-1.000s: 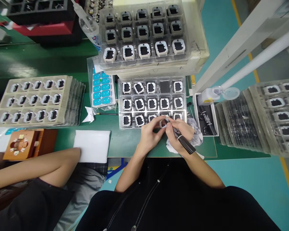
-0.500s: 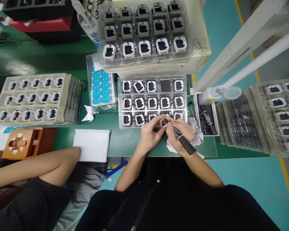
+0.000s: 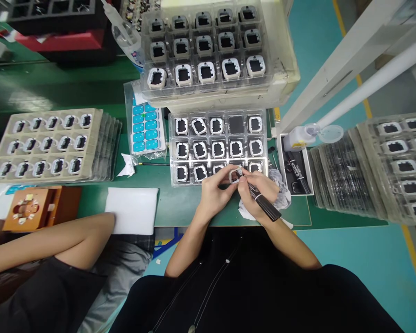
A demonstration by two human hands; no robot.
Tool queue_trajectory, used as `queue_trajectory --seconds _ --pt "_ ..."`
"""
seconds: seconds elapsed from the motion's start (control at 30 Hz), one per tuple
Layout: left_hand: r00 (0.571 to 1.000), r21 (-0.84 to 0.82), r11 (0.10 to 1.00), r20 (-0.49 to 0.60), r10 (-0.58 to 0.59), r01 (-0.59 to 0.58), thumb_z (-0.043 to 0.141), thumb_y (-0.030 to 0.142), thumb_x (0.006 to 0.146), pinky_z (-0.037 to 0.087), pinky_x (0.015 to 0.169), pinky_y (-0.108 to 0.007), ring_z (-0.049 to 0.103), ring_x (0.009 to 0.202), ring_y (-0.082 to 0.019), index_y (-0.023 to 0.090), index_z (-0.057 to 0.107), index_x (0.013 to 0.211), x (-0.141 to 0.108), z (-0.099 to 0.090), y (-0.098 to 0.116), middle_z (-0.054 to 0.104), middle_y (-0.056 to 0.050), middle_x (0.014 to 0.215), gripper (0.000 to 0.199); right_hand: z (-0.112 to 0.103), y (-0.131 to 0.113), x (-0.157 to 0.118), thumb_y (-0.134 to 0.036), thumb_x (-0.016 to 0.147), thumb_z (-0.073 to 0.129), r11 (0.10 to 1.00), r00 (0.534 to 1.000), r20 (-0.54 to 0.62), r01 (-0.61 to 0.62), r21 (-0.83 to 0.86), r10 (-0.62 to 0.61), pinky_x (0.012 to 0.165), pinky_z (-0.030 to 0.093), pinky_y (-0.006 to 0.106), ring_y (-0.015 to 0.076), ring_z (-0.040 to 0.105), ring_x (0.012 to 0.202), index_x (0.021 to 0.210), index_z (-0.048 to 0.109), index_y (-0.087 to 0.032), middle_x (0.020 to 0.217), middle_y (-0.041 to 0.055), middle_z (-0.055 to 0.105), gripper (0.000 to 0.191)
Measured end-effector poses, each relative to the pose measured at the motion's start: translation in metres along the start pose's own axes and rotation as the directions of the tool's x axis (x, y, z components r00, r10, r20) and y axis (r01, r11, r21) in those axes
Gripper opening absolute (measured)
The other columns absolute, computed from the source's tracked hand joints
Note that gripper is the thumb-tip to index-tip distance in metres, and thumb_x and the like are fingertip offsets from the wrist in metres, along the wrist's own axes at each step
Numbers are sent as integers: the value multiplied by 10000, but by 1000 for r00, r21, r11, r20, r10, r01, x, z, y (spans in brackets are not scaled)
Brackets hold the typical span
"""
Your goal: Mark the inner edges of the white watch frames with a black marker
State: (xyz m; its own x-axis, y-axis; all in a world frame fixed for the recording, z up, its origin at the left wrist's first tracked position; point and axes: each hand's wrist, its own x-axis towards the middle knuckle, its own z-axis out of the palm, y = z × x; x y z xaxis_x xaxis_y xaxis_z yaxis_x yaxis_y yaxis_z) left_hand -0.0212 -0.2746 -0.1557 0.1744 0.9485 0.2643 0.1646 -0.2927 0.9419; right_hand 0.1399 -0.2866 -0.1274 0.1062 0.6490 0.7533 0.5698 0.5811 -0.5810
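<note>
A small white square frame [image 3: 234,175] is pinched in my left hand [image 3: 215,192], just over the front edge of a clear tray [image 3: 174,180]. My right hand [image 3: 258,187] is closed around a black marker [image 3: 268,208], its tip end at the frame and its back end pointing down to the right. Both hands meet at the frame. White frames with black centres fill most pockets of the tray; one back-row pocket [image 3: 236,125] holds no frame. A crumpled cloth [image 3: 283,192] lies beside my right hand.
Stacked trays stand behind [image 3: 208,88], at left [image 3: 99,152] and at right [image 3: 367,185]. A small box [image 3: 310,178] holds a marker. Blue stickers [image 3: 145,127] and a white pad [image 3: 131,210] lie left. A person's arm [image 3: 62,238] rests near an orange fixture [image 3: 29,208].
The view has shifted slightly. Both hands keep nearly the same pose, with the frame and marker still held.
</note>
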Motion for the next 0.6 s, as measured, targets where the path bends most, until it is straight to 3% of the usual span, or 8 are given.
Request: queue_trajectory --seconds 0.17,0.6 --pt "1000 3 1000 -9 -18 18 833 261 1059 788 994 -319 910 998 -192 237 830 1439 0 0 -1 923 -30 1225 381 0 2 -3 -132 1067 748 1000 1000 17 -22 -11 23 778 799 389 246 899 829 1007 759 -269 863 12 858 150" --pt "1000 11 1000 -20 12 -12 808 241 1072 778 997 -294 902 977 -175 231 840 1427 1 1 1 921 -17 1214 356 3 2 -1 -137 1092 749 999 999 14 31 -40 -30 760 808 364 208 864 783 1027 731 -274 819 -24 804 152"
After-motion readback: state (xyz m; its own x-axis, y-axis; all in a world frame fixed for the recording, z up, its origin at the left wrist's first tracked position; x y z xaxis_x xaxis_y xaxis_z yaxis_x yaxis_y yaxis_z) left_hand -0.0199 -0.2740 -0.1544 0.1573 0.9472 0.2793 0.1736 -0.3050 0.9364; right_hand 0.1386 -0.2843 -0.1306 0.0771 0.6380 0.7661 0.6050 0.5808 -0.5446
